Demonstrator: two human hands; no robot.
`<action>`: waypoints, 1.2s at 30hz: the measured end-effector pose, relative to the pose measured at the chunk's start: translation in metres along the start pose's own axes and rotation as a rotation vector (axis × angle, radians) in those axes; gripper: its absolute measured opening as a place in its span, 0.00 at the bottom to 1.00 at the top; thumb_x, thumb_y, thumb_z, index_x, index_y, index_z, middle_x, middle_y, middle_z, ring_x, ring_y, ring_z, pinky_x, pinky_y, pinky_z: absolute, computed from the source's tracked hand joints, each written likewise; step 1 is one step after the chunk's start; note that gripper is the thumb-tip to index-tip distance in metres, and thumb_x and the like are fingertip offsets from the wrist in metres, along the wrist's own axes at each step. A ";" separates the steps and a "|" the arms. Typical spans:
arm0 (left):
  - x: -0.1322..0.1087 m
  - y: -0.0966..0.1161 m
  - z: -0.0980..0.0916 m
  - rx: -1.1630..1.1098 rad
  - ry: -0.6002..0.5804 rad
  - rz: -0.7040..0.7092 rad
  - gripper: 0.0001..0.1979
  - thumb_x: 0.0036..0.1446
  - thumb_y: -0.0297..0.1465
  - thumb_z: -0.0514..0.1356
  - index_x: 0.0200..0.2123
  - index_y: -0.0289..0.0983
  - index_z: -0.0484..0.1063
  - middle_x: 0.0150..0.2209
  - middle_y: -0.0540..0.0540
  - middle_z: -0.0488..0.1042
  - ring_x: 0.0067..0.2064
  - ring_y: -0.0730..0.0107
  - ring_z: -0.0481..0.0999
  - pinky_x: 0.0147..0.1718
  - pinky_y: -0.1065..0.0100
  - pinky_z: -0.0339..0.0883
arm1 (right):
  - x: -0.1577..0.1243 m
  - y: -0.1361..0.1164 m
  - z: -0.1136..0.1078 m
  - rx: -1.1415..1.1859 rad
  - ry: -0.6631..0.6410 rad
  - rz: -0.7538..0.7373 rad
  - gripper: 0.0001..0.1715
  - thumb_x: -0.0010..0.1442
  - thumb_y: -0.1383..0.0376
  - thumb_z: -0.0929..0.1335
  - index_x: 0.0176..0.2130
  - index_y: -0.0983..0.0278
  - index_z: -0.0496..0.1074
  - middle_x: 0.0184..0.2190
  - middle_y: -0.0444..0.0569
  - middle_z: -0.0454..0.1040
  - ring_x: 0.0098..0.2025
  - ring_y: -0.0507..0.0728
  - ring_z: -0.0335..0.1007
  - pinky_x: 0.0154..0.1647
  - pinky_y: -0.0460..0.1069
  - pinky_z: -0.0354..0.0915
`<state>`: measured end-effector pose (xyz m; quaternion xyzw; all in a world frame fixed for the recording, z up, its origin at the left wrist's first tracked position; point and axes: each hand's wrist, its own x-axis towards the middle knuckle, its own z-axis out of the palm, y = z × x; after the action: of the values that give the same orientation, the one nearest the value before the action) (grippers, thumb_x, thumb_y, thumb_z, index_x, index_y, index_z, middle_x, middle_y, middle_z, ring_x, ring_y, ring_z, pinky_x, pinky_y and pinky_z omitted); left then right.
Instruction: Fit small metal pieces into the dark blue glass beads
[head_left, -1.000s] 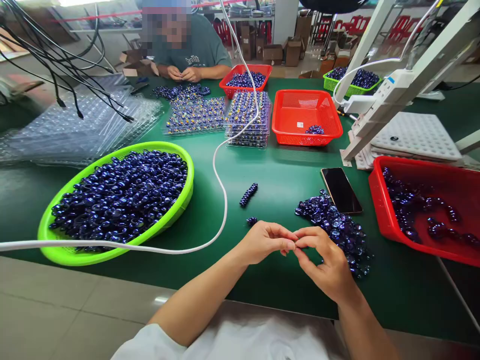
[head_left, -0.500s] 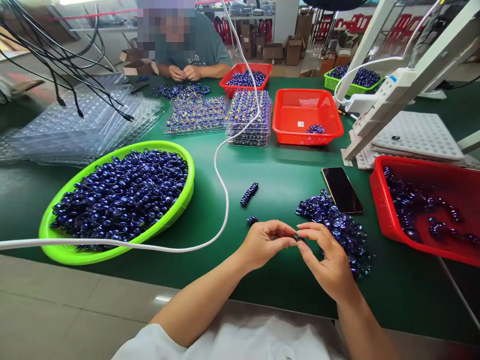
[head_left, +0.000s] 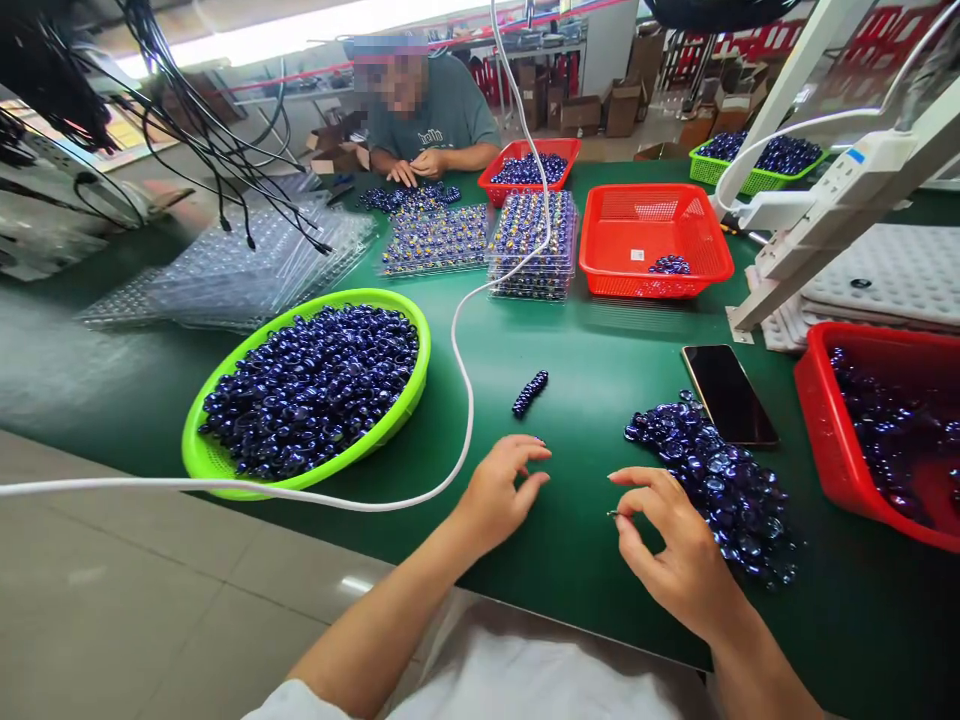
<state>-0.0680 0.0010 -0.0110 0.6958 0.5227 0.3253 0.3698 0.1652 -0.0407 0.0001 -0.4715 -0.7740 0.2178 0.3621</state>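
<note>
My left hand (head_left: 504, 492) hovers over the green tabletop, thumb and index finger apart, with no object visible between them. A dark speck shows just past its fingertips; what it belongs to is hidden. My right hand (head_left: 667, 535) pinches a small shiny piece (head_left: 612, 513) between thumb and finger; its exact kind is too small to make out. Beyond my left hand lies a short row of dark blue, glossy ring-like pieces (head_left: 530, 394). Beside my right hand spreads a loose heap of flat, shiny blue-purple pieces (head_left: 720, 470).
A green basket (head_left: 420, 385) full of glossy blue pieces stands left, crossed by a white cable (head_left: 469, 400). Right are a phone (head_left: 729, 395) and a red basket (head_left: 814, 400). Further back are another red basket (head_left: 611, 240), filled clear trays (head_left: 532, 245) and a person (head_left: 431, 110).
My hands have parted; the small piece stays in my right fingers. The left has moved left, covering where a small dark cluster lay. The whole view has shifted.
</note>
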 end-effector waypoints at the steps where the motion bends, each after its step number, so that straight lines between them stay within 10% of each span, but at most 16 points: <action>1: 0.005 -0.006 -0.007 0.085 0.032 0.034 0.13 0.57 0.24 0.61 0.46 0.37 0.75 0.51 0.38 0.74 0.50 0.59 0.75 0.46 0.59 0.73 | 0.000 -0.001 -0.001 0.030 -0.009 0.026 0.09 0.61 0.74 0.63 0.36 0.60 0.63 0.45 0.52 0.68 0.52 0.61 0.66 0.50 0.60 0.64; 9: 0.035 -0.033 -0.019 0.285 -0.093 0.280 0.11 0.59 0.21 0.58 0.42 0.37 0.76 0.39 0.44 0.80 0.42 0.64 0.78 0.45 0.62 0.73 | 0.000 0.000 -0.002 0.094 -0.036 0.101 0.08 0.61 0.73 0.63 0.35 0.59 0.63 0.45 0.50 0.69 0.52 0.60 0.66 0.51 0.57 0.64; 20: 0.031 -0.035 -0.022 0.351 -0.043 0.245 0.14 0.57 0.19 0.55 0.42 0.35 0.77 0.40 0.41 0.77 0.40 0.65 0.77 0.40 0.64 0.73 | -0.001 -0.002 0.000 0.072 -0.046 0.065 0.08 0.60 0.74 0.63 0.35 0.60 0.64 0.42 0.50 0.71 0.50 0.59 0.68 0.49 0.56 0.65; 29: 0.037 -0.031 -0.023 0.389 -0.269 0.617 0.15 0.57 0.17 0.54 0.43 0.35 0.75 0.41 0.42 0.80 0.41 0.63 0.76 0.43 0.60 0.72 | 0.000 -0.004 0.003 0.084 -0.070 0.078 0.09 0.60 0.74 0.63 0.35 0.60 0.64 0.41 0.50 0.72 0.49 0.59 0.69 0.49 0.56 0.66; 36: 0.036 -0.039 -0.026 0.538 -0.105 0.499 0.12 0.56 0.21 0.54 0.38 0.34 0.76 0.36 0.39 0.77 0.38 0.60 0.75 0.39 0.60 0.70 | -0.001 -0.002 0.005 0.087 -0.099 0.089 0.09 0.61 0.74 0.63 0.34 0.60 0.64 0.41 0.50 0.72 0.48 0.59 0.69 0.48 0.55 0.67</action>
<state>-0.0998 0.0478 -0.0285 0.8900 0.3839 0.2204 0.1092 0.1606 -0.0423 -0.0018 -0.4781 -0.7591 0.2901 0.3332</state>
